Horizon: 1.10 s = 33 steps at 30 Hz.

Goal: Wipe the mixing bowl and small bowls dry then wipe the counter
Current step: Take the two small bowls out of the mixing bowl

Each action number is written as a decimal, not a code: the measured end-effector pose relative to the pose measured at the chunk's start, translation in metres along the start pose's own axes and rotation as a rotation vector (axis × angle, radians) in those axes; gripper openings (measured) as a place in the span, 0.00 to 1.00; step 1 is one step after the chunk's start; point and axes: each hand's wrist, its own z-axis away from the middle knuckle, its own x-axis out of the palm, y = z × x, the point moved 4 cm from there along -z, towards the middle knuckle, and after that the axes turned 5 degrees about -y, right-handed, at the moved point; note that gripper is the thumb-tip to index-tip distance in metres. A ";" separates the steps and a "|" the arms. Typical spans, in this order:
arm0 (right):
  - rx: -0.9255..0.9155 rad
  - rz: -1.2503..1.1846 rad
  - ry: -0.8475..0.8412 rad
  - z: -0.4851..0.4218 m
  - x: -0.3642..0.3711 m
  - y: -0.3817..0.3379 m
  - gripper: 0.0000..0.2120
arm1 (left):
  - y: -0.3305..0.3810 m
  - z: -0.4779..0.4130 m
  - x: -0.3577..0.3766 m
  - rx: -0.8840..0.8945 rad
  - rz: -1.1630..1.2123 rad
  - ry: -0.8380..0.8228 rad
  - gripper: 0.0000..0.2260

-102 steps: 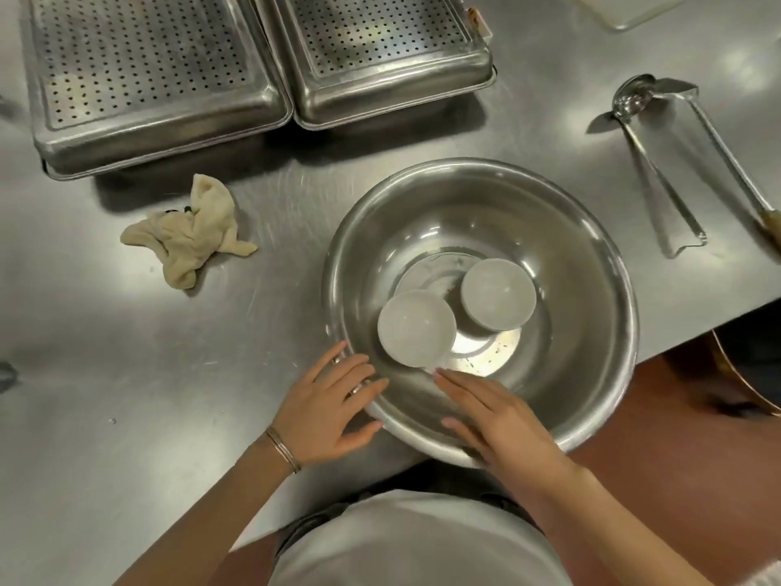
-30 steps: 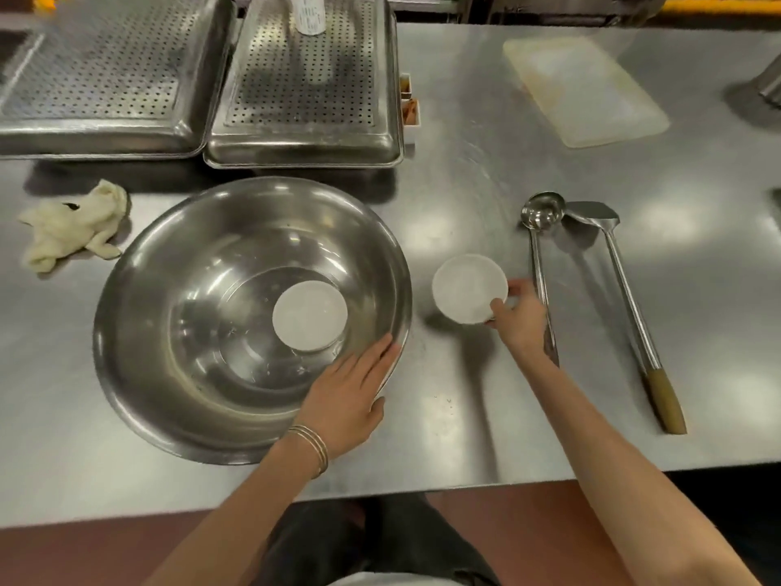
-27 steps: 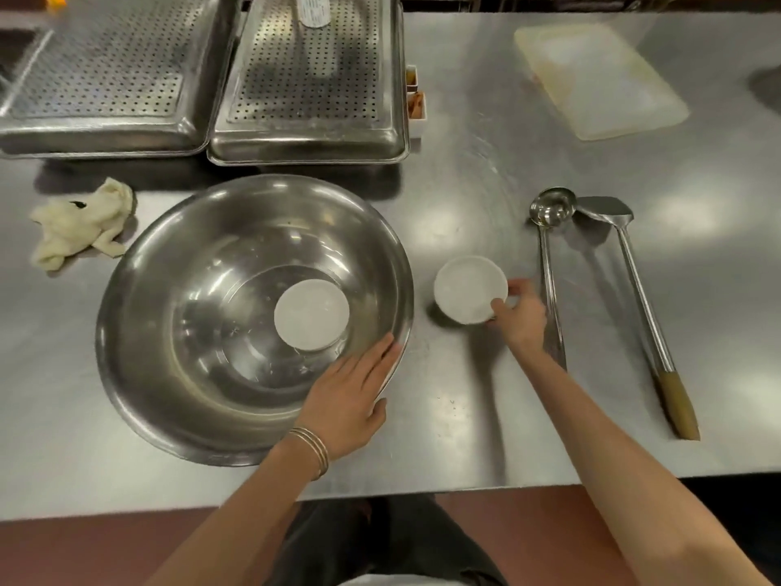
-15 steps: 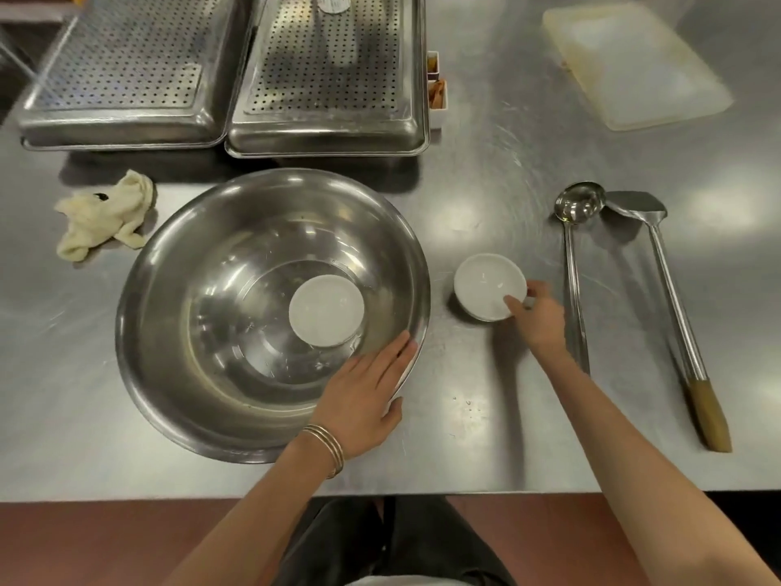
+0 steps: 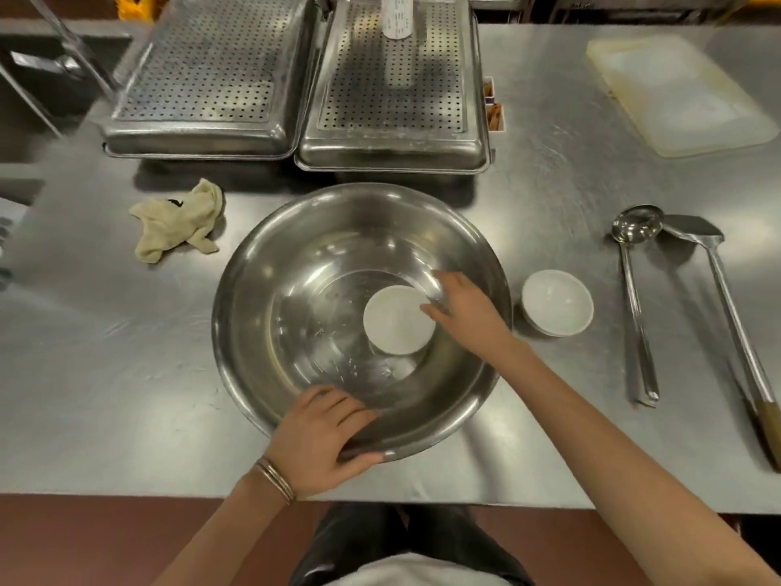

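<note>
A large steel mixing bowl (image 5: 296, 264) stands on the steel counter (image 5: 105, 353) in front of me. One small white bowl (image 5: 393, 321) sits in its bottom. My right hand (image 5: 465, 310) reaches into the mixing bowl, fingers pinching that small bowl's right rim. My left hand (image 5: 325, 437) grips the mixing bowl's near rim, thumb outside. A second small white bowl (image 5: 557, 301) stands alone on the counter just right of the mixing bowl. A crumpled cream cloth (image 5: 177, 219) lies to the left of the mixing bowl.
Two perforated steel trays (image 5: 211, 74) (image 5: 393, 86) sit upside down behind the bowl, a white cylinder on the right one. A ladle (image 5: 634, 298) and a spatula (image 5: 727, 315) lie at the right. A pale cutting board (image 5: 676, 90) lies far right. The counter edge runs near me.
My right hand has let go of the small bowl on the counter and moved left into the mixing bowl onto the other small bowl. My left hand slid along the rim.
</note>
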 end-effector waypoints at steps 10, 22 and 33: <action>0.308 -0.094 -0.115 -0.023 0.051 0.018 0.29 | -0.016 0.005 0.008 0.072 0.084 -0.044 0.21; 0.179 -0.606 0.223 0.070 -0.025 0.005 0.25 | -0.013 0.001 0.009 0.142 0.112 -0.121 0.21; 0.358 -0.920 0.526 0.149 -0.084 0.120 0.22 | 0.086 -0.075 0.023 0.011 0.040 -0.007 0.26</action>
